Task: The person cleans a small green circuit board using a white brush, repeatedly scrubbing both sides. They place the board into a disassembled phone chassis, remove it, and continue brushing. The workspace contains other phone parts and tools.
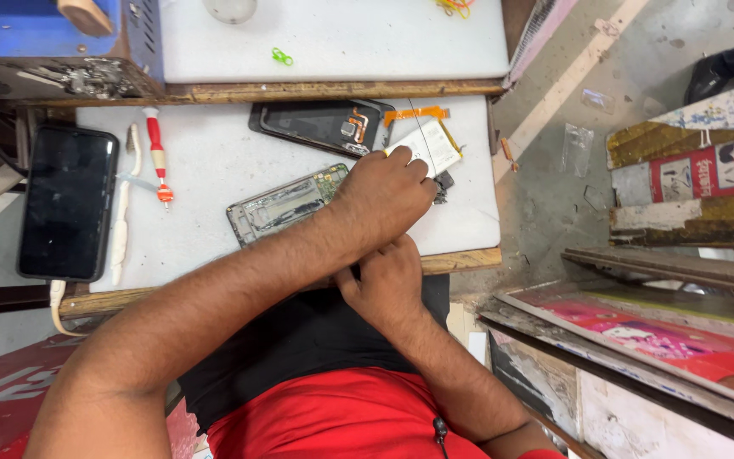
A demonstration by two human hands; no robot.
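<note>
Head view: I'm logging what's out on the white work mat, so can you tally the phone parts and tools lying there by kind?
Intact black phones: 1
Opened phone frames showing the board: 1
Black back covers: 1
White flat battery-like parts, under the left hand: 1
Orange flex strips: 1
Red-and-white screwdrivers: 1
White brushes: 1
Total: 7
</note>
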